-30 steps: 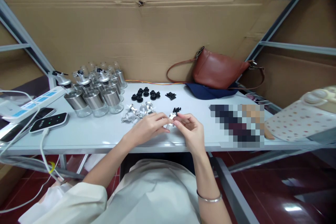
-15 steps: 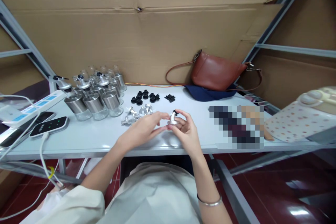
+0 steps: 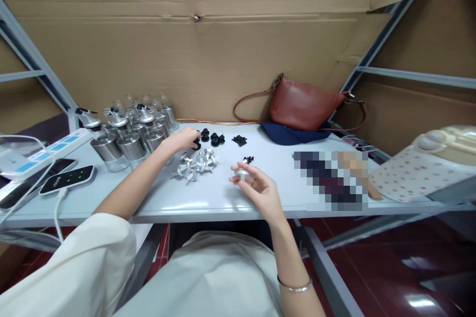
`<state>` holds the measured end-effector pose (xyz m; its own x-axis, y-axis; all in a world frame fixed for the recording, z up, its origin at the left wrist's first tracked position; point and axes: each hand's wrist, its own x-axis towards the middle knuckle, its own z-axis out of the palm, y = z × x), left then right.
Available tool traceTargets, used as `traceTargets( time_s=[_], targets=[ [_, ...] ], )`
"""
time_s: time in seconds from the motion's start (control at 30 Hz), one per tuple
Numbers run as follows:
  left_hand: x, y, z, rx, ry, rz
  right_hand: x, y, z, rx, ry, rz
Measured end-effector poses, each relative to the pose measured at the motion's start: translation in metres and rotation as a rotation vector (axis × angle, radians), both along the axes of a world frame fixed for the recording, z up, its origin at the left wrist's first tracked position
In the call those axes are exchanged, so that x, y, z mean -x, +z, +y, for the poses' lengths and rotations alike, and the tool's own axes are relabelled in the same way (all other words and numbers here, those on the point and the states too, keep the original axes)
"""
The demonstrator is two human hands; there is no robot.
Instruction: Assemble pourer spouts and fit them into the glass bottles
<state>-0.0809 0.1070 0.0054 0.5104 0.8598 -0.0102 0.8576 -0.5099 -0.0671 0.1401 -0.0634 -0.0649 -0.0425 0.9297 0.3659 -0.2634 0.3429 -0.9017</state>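
My right hand (image 3: 262,190) pinches a silver pourer top (image 3: 242,173) by its round base, holding it just over the table near the front edge. Small black pieces (image 3: 249,159) show right behind that pourer top. My left hand (image 3: 186,139) reaches to the back of the table, its fingertips closed round a black stopper (image 3: 197,145) at the left end of a group. Other black stoppers (image 3: 214,139) stand beside those fingers. Between the hands lies a pile of silver pourer tops (image 3: 195,164).
Glass bottles with steel sleeves (image 3: 132,146) crowd the left, several with pourers on. Flat black pieces (image 3: 240,140) lie at the back. A power strip (image 3: 52,151) and white-edged device (image 3: 69,180) sit far left. A brown bag (image 3: 305,104) rests on a navy cap (image 3: 290,133); a dotted container (image 3: 416,168) is right.
My left hand has left the pourer top and moved back and left to the black stoppers, uncovering the pile of pourer tops. My right hand still holds its pourer top.
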Motion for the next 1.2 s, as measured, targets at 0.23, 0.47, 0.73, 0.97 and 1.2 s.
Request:
traceTargets(
  time_s=[0.23, 0.47, 0.73, 0.97, 1.2],
  targets=[
    [-0.004, 0.032, -0.049, -0.251, -0.054, -0.201, 0.003, -0.001, 0.004, 0.063, -0.093, 0.024],
    [-0.039, -0.009, -0.106, -0.807, -0.845, -0.646, 0.004, 0.000, 0.002, 0.086, -0.135, 0.031],
    [-0.045, -0.043, -0.111, -0.586, -0.873, -0.796, 0.010, -0.002, -0.005, -0.069, -0.098, 0.003],
    [-0.042, -0.046, -0.105, -0.560, -0.885, -0.851, 0.028, -0.007, -0.007, -0.198, -0.190, -0.052],
    [-0.041, -0.044, -0.102, -0.591, -0.889, -0.887, 0.027, -0.007, -0.010, -0.255, -0.255, -0.215]
  ],
)
